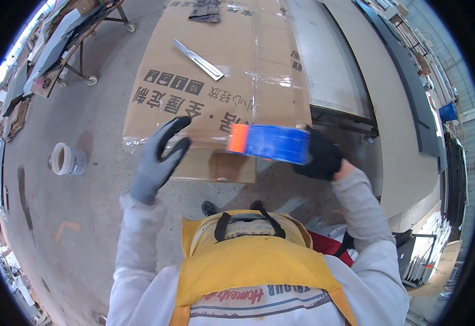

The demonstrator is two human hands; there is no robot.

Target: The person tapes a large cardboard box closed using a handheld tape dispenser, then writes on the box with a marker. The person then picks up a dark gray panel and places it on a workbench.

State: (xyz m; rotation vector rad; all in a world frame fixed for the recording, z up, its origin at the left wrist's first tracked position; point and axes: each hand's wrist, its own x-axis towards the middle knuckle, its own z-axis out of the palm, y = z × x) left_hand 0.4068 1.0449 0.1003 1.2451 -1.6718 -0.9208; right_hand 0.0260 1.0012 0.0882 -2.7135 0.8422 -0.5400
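Observation:
A blue tape gun with an orange end (278,142) is held in my right hand (321,157), which wears a black glove. The tool is slightly blurred, over the near edge of a large flat cardboard package (229,61). My left hand (162,157), in a grey and black glove, is empty with its thumb and fingers apart, just off the package's near left corner. A metal utility knife (198,60) lies on top of the cardboard, beyond both hands. Clear tape runs along the package. A cardboard flap (217,166) sticks out at the near end, below the tape gun.
A dark patterned cloth (204,11) lies at the package's far end. A white bucket (69,159) stands on the floor at left. Upper left is a wheeled cart (74,53) with panels. At right are a pale table (327,61) and long boards (388,102).

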